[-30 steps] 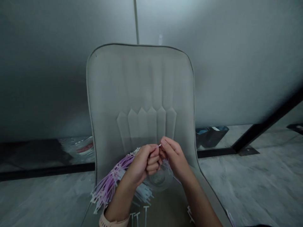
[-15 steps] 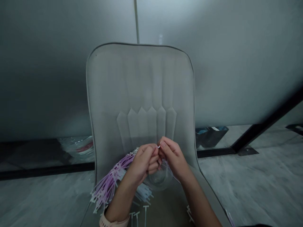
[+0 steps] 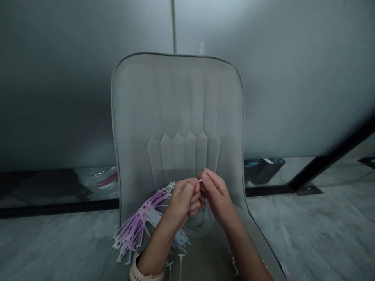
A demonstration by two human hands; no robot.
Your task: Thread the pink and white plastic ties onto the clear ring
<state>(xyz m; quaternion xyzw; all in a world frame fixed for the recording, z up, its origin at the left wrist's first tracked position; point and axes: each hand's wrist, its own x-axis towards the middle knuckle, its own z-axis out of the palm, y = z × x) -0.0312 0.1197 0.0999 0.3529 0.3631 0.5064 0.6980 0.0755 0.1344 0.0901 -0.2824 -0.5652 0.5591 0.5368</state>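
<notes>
My left hand (image 3: 184, 199) and my right hand (image 3: 215, 193) meet above the chair seat, fingertips nearly touching. Between them a tiny white piece (image 3: 200, 180) is pinched; its rest is hidden by the fingers. Both hands are closed. Left of my left hand lies a bundle of purple and white T-ended plastic strips (image 3: 140, 218). Below the hands sits a clear round plastic container (image 3: 199, 226), partly covered by them. A few loose white T-shaped strips (image 3: 181, 265) lie near the front of the seat.
The grey padded chair (image 3: 178, 97) stands against a grey panel wall (image 3: 293, 78). Behind its left side is a clear plastic bag (image 3: 99, 183) with something red. At the right are a dark box (image 3: 265, 171) and a black slanted bar (image 3: 331, 156).
The view has shifted slightly, so the chair and hands appear a little further right. Both hands keep their pinch, with the fingertips only slightly moved around the white piece.
</notes>
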